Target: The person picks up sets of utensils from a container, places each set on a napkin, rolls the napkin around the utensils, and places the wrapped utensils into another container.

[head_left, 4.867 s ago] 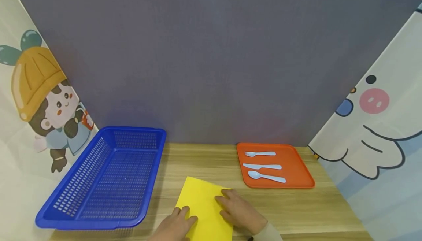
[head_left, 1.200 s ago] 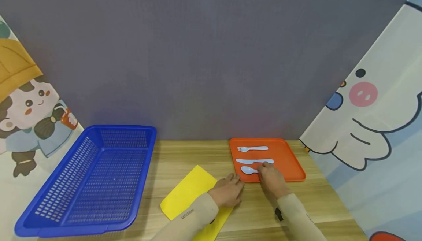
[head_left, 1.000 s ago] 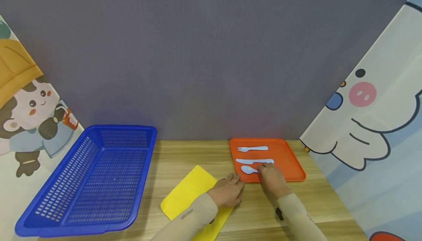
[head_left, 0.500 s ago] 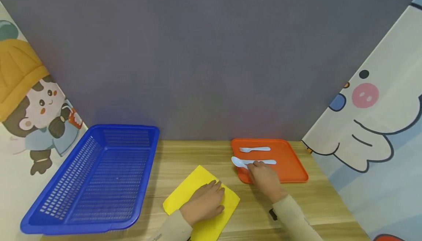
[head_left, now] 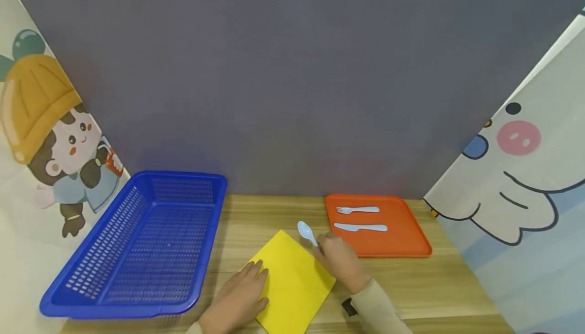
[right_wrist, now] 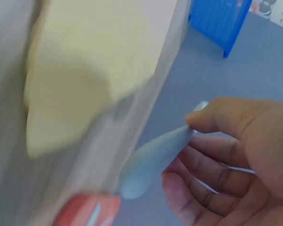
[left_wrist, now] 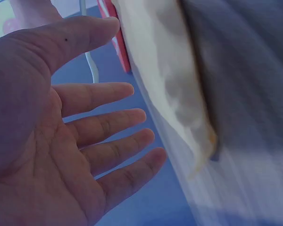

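My right hand [head_left: 340,260] pinches a white plastic spoon [head_left: 306,231] by its handle, bowl pointing away. The spoon is over the table beside the far right edge of a yellow sheet [head_left: 292,283]. In the right wrist view the thumb and fingers grip the spoon [right_wrist: 151,165], raised off the table. My left hand [head_left: 239,293] is at the sheet's left edge. The left wrist view shows that hand [left_wrist: 85,136] with its fingers straight and spread, holding nothing. Whether the sheet is paper or cloth, I cannot tell; it lies turned cornerwise on the table.
An orange tray [head_left: 407,242] at the back right bears a white fork [head_left: 358,209] and a white knife [head_left: 361,227]. A large blue slotted basket [head_left: 201,273] takes up the left side. Behind the wooden table [head_left: 269,212] rises a grey backdrop [head_left: 283,85].
My right hand has lifted the spoon off the orange tray and carried it left to the yellow sheet. The left hand has drawn back leftward across the sheet. The sheet was turned earlier.
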Demonstrator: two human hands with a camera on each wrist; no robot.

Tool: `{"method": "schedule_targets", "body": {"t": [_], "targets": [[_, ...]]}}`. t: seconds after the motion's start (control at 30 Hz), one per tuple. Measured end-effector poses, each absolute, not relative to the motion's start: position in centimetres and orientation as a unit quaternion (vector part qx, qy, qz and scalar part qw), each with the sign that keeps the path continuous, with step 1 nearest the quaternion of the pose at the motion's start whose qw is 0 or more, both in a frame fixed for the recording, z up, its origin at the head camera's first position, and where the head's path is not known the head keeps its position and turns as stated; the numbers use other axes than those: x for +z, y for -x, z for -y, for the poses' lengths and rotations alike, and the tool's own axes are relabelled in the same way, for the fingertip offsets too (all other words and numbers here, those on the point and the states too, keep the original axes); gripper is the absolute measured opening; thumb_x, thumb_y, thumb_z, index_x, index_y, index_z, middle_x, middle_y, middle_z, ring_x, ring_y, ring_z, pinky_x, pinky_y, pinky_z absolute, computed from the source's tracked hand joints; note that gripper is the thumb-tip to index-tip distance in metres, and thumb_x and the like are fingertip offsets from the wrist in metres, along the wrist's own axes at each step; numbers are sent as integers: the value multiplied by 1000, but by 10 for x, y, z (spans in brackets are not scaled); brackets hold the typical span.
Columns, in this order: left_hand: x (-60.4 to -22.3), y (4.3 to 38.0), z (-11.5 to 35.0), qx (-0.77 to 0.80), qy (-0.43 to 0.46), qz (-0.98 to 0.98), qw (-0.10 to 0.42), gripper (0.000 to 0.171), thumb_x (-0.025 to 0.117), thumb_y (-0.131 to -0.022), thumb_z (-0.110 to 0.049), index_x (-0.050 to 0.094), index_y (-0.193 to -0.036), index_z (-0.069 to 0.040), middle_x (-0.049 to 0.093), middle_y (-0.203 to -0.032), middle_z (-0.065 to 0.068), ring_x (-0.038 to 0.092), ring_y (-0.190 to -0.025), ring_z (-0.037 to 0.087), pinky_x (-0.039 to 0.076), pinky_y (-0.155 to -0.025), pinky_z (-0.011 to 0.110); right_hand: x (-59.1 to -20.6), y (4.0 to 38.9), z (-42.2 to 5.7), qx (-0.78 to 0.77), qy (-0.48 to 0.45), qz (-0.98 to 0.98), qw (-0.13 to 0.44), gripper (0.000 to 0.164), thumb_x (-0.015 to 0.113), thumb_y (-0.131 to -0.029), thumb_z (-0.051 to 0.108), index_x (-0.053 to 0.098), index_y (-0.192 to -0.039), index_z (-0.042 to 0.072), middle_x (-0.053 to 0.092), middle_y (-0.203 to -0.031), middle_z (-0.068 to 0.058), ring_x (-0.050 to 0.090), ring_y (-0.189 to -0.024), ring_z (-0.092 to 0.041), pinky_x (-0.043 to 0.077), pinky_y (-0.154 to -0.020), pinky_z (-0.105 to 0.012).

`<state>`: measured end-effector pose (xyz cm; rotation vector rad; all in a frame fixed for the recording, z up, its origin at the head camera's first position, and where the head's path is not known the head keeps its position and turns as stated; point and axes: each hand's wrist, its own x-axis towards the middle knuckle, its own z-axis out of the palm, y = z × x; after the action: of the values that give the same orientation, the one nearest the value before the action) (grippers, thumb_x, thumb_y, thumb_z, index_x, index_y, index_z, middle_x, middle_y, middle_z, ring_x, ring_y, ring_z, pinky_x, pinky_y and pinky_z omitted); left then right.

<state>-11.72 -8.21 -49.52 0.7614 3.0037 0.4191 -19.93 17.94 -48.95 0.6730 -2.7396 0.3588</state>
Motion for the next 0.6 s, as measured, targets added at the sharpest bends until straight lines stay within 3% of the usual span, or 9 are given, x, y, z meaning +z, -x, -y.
{"method": "schedule_targets", "body": {"t": [0.13,0.33,0.6], "targets": [[-501,114,89,145,-243,-959,-6,54,76,-85,-28,61,-127,3,53,-138,25,52,-124,45,48,-95,57,-498,200,-160,173,-225,952,116,19,72,-86,7,58,-73,9,43,-66,2,39,-53,-8,37,-43,-21],[-508,114,91,149,-244,-958,-8,53,78,-83,-26,62,-125,2,54,-135,26,53,-122,45,49,-94,56,-508,202,-136,225,-184,955,63,21,68,-86,9,53,-71,11,43,-63,3,39,-50,-7,38,-42,-20],[-514,114,94,146,-247,-958,6,54,79,-83,-27,63,-126,3,54,-134,25,53,-120,43,51,-90,54,-516,204,-108,261,-156,952,44,21,69,-85,11,54,-71,12,47,-59,5,43,-48,-7,41,-43,-21]]}}
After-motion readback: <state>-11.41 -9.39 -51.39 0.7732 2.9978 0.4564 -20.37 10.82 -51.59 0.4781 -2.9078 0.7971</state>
